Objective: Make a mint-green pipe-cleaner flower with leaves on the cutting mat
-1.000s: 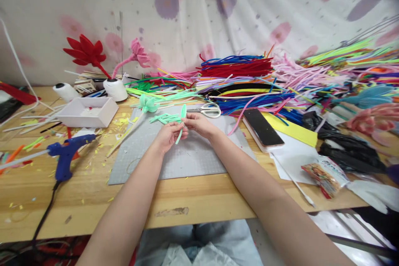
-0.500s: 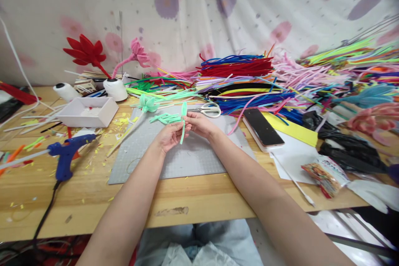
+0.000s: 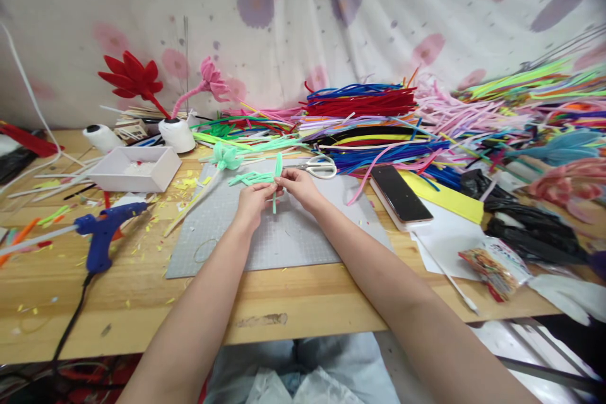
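Over the grey cutting mat [image 3: 303,243], my left hand [image 3: 253,202] and my right hand [image 3: 299,186] meet, both pinching one mint-green pipe cleaner [image 3: 278,165]. Its bent upper part stands above my fingers and a straight end hangs below them. Just behind my left hand lie several short mint-green pipe cleaner pieces [image 3: 249,178]. Left of them a mint-green pipe cleaner flower [image 3: 226,156] on a pale stem rests on the mat's edge. White-handled scissors [image 3: 322,167] lie beyond my right hand.
A blue hot glue gun [image 3: 100,233] lies at the left, near a white box [image 3: 137,170]. Bundles of coloured pipe cleaners [image 3: 360,104] fill the back. To the right are a phone [image 3: 401,194], a yellow strip [image 3: 445,196] and a snack packet [image 3: 495,268].
The held pipe cleaner has turned so its upper loop looks narrower. My left hand has rolled over, its back now facing up, and both hands stay close together.
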A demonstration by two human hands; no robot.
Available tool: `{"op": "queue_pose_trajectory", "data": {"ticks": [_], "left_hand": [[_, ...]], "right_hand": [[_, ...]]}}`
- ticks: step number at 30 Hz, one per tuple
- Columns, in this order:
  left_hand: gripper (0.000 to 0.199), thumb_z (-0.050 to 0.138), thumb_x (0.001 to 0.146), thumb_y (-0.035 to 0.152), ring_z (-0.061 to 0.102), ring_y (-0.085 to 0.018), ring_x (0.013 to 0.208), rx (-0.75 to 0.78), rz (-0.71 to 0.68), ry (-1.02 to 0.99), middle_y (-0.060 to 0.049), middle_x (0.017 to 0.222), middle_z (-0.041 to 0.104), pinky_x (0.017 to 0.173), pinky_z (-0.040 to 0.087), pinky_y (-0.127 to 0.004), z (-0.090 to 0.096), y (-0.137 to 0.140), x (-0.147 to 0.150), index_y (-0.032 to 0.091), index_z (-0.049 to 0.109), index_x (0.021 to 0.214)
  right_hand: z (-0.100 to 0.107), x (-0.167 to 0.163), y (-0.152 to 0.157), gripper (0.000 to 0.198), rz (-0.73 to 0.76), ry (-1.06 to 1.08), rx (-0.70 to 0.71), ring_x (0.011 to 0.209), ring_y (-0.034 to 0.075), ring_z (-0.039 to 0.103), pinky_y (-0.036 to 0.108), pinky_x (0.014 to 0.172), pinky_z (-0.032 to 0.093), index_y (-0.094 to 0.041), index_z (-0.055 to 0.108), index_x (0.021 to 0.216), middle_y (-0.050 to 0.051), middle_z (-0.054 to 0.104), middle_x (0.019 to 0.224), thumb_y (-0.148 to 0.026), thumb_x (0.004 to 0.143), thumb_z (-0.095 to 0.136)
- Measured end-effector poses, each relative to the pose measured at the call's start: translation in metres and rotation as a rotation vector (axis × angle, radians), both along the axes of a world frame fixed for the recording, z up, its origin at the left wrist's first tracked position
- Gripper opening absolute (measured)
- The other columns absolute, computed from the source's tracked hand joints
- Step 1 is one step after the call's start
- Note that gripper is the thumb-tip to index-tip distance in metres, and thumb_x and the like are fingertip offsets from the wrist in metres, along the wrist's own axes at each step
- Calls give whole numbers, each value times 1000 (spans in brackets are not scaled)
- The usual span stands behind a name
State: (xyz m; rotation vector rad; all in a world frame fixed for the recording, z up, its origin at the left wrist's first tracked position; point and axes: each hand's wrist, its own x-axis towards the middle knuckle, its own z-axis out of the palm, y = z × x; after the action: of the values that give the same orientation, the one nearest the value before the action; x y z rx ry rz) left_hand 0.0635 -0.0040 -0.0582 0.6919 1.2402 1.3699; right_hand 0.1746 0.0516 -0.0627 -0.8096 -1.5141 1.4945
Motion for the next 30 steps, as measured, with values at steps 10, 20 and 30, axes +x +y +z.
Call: {"op": "queue_pose_trajectory", "data": {"ticks": [10,20,30], "left_hand": [[12,52,76,8,60,-8,51,-255,-185,-445,-1,61,65,52,51,-19,4,0,-11,13,62,72],[16,49,82,20,63,-10,62,-168,-261,-398,-5,76,68,55,51,-18,4,-1,-9,14,64,82],[25,64,69,35,61,-12,62,-3,-263,-110,-5,79,64,53,51,-23,1,-1,-8,14,61,81]], "right_hand": [[1,1,-6,26,307,228,-353,39,3,34,19,41,22,-16,44,59,-6,45,47,-32,63,64],[6,9,-2,30,244,212,-306,45,4,39,19,46,29,-16,43,58,-5,45,52,-34,62,67],[8,18,3,23,298,0,-226,44,4,34,19,46,28,-15,48,59,-7,38,48,-32,62,63]]}}
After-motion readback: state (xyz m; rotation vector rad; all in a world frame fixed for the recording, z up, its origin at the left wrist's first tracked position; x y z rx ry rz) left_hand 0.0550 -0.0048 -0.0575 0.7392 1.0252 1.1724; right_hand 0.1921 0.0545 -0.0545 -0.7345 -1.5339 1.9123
